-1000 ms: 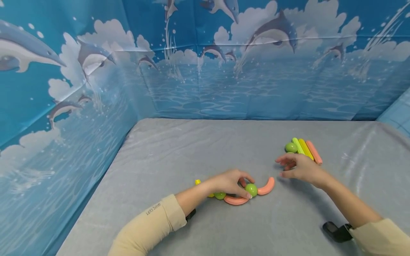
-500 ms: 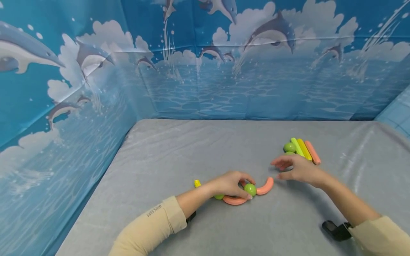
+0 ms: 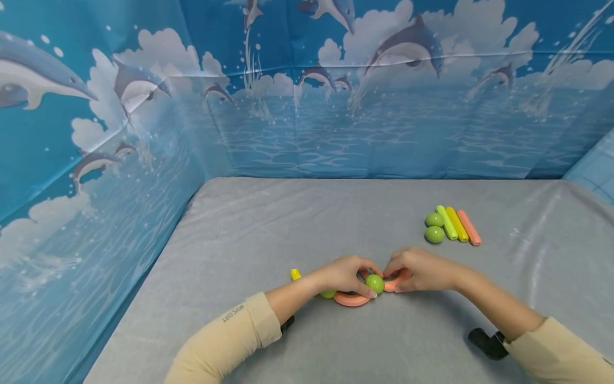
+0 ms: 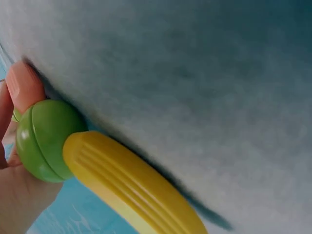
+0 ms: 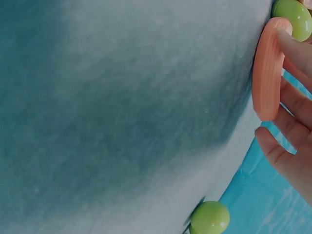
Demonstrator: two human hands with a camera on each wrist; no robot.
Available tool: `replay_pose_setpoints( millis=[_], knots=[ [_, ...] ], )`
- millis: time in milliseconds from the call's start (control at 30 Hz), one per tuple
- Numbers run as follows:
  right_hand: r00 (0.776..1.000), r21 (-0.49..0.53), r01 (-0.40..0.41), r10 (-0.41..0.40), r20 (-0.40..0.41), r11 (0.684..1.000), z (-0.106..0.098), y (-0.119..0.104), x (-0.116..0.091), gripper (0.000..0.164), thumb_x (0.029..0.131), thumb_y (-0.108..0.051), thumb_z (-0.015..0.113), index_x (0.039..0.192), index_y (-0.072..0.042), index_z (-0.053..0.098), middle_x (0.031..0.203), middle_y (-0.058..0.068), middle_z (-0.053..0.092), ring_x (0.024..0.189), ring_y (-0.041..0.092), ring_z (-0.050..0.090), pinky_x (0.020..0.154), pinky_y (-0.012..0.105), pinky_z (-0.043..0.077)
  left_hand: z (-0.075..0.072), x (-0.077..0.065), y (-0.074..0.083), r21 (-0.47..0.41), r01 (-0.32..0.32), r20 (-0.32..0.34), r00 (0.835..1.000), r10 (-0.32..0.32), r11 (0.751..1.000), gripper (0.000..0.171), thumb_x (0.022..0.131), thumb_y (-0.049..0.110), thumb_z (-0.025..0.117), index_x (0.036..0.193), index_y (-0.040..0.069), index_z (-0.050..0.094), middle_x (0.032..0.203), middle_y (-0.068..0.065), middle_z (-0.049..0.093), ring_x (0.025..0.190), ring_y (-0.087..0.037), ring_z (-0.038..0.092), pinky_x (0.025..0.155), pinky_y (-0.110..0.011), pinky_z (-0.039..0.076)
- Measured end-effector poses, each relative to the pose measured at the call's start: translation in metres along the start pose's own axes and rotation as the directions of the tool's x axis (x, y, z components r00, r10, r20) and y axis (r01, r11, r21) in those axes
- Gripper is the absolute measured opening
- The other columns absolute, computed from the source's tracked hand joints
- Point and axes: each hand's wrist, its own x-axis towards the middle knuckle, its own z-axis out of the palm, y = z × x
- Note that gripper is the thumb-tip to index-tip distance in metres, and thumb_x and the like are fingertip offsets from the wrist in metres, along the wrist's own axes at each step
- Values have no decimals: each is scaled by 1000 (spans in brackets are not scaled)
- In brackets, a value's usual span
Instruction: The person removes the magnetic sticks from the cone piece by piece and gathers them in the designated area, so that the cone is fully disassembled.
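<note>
My left hand [image 3: 342,273] holds a glossy green ball [image 3: 375,284] between thumb and fingers, close over the grey cloth. Left of that ball, a curved salmon-pink rod [image 3: 352,300] runs to a second green ball [image 4: 51,140], which joins a curved yellow rod [image 4: 134,183]. Much of this chain lies under my left hand and forearm in the head view. My right hand [image 3: 424,270] pinches another curved salmon-pink rod [image 5: 268,70] by thumb and fingers. One end of that rod meets the green ball my left hand holds.
Two green balls [image 3: 434,233] sit at the back right, beside a straight lime rod [image 3: 447,222], a yellow rod [image 3: 457,224] and a salmon-pink rod [image 3: 468,228]. Grey cloth [image 3: 268,224] covers the table. A dolphin-print curtain [image 3: 297,133] hangs behind and at the left.
My right hand has moved left and down from beside the loose pieces, and now grips the right-hand curved salmon-pink rod. My left hand stays on the green ball.
</note>
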Motion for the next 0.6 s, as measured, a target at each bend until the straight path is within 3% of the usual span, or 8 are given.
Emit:
replay_pose_setpoints(
  millis=[333,600],
  knots=[
    [1000,73,23,-24,18,997,6,-2,-4,11,83,-15,71,94,-14,70,85,-11,59,74,3,50,64,24,45,1,-2,4,-10,-3,-7,1000,3,1000,35,79,11,75,113,8,66,103,0,63,85,-3,55,73,-14,43],
    [997,38,-72,73,-29,997,3,2,-7,3,86,-13,67,89,-14,68,72,-13,51,62,1,43,54,21,38,2,-2,4,20,-9,-15,1000,9,1000,36,79,13,75,114,9,66,101,1,63,84,-3,54,74,-14,42]
  ],
)
